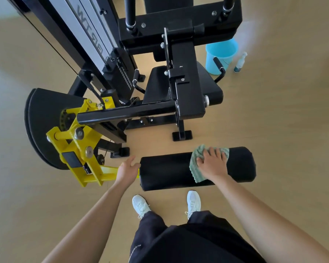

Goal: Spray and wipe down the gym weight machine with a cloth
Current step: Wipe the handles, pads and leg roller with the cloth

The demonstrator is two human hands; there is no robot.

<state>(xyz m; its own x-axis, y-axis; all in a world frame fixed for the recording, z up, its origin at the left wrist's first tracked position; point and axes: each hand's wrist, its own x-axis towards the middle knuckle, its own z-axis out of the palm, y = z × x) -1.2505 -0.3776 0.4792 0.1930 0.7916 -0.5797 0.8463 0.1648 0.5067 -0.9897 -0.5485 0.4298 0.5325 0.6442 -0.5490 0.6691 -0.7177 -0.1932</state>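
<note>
A black and yellow weight machine (186,88) fills the upper middle of the head view. Its black roller pad (169,171) lies crosswise just in front of my feet. My right hand (212,162) presses a green striped cloth (196,156) flat onto the top of the pad, fingers spread over it. My left hand (128,169) rests at the pad's left end, where the yellow arm (106,175) meets it, fingers apart and holding nothing. A clear spray bottle (240,62) stands on the floor at the far right, away from both hands.
A light blue bucket (221,54) stands on the wooden floor next to the spray bottle, behind the machine's black seat (156,82). A black curved guard plate (44,126) juts out at the left. My white shoes (141,205) stand close under the roller pad.
</note>
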